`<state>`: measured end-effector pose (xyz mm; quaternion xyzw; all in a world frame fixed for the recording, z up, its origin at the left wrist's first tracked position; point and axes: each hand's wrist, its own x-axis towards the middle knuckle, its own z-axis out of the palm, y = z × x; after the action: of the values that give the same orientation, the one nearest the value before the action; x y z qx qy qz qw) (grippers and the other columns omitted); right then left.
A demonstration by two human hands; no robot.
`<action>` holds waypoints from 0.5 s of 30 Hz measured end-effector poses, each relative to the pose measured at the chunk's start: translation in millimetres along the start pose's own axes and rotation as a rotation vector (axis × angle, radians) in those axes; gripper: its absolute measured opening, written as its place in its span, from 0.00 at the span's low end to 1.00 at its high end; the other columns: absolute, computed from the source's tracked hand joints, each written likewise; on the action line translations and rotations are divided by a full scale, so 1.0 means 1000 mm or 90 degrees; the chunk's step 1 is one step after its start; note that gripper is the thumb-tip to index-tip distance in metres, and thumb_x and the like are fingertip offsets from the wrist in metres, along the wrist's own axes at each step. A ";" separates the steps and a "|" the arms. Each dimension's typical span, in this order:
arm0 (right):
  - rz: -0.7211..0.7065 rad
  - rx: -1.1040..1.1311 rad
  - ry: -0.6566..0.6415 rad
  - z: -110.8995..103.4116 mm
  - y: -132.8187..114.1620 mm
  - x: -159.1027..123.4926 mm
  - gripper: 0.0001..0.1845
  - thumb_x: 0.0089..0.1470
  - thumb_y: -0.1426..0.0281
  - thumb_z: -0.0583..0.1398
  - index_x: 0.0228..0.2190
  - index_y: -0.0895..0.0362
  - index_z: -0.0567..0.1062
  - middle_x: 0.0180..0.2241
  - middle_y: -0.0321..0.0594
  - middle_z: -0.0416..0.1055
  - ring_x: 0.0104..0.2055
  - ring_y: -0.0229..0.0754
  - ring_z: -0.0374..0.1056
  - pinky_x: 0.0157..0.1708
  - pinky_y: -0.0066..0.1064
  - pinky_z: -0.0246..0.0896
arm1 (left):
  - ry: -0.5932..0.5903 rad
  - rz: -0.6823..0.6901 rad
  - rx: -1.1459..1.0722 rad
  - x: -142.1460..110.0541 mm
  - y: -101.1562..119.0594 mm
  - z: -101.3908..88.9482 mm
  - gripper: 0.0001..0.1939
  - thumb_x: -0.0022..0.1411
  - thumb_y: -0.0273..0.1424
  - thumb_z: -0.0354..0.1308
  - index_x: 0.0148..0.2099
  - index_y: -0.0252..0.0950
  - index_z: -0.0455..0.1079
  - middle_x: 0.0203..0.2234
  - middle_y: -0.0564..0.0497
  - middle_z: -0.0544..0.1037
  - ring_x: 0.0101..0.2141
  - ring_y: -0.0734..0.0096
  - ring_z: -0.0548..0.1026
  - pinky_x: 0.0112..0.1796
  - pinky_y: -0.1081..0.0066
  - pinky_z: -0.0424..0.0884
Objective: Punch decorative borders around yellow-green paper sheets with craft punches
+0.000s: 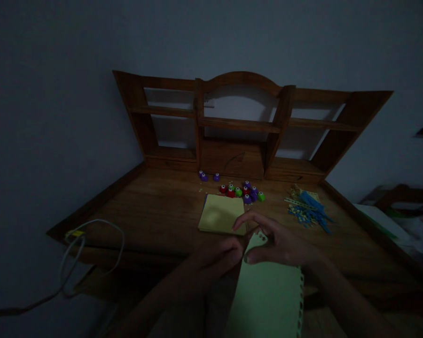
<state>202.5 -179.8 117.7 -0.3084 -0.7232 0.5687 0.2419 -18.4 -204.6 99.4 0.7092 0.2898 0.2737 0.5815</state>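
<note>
A pale sheet of paper with a ragged, perforated right edge hangs in front of me below the desk's front edge. One top corner of it, with small holes, sticks up between my hands. My right hand grips the sheet near this corner, thumb on its face and index finger arched above. My left hand is closed, its fingertips at the sheet's left edge; what they pinch is partly hidden. Just beyond my hands lies a stack of yellowish paper on the desk.
Several red, green and purple eye-like stampers stand behind the stack on the wooden desk. At the right lies a pile of blue and pale paper strips. A white cable loops at the left. A shelf unit stands at the back.
</note>
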 end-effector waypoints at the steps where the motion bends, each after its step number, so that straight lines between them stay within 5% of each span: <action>1: 0.000 0.001 -0.010 0.001 0.000 0.000 0.30 0.46 0.66 0.68 0.50 0.48 0.64 0.33 0.35 0.72 0.33 0.40 0.71 0.26 0.27 0.66 | -0.008 0.003 0.022 -0.002 0.002 0.001 0.16 0.68 0.41 0.45 0.37 0.35 0.66 0.30 0.52 0.67 0.33 0.72 0.64 0.36 0.73 0.62; 9: -0.053 -0.059 -0.014 0.004 -0.005 -0.002 0.28 0.44 0.67 0.69 0.47 0.48 0.68 0.45 0.38 0.70 0.42 0.42 0.70 0.39 0.31 0.68 | -0.032 0.030 0.018 -0.009 0.003 -0.003 0.13 0.67 0.39 0.48 0.39 0.35 0.68 0.29 0.53 0.67 0.32 0.74 0.65 0.34 0.74 0.61; 15: -0.042 -0.056 -0.028 0.003 -0.007 -0.002 0.28 0.45 0.67 0.68 0.48 0.48 0.67 0.45 0.38 0.69 0.42 0.42 0.70 0.39 0.32 0.68 | -0.027 0.024 0.003 -0.008 0.002 -0.001 0.12 0.65 0.39 0.52 0.38 0.35 0.69 0.29 0.53 0.69 0.32 0.74 0.65 0.33 0.75 0.61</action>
<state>200.3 -184.9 123.8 -0.2817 -0.7626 0.5347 0.2307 -24.4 -209.7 101.2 0.7214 0.2648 0.2686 0.5808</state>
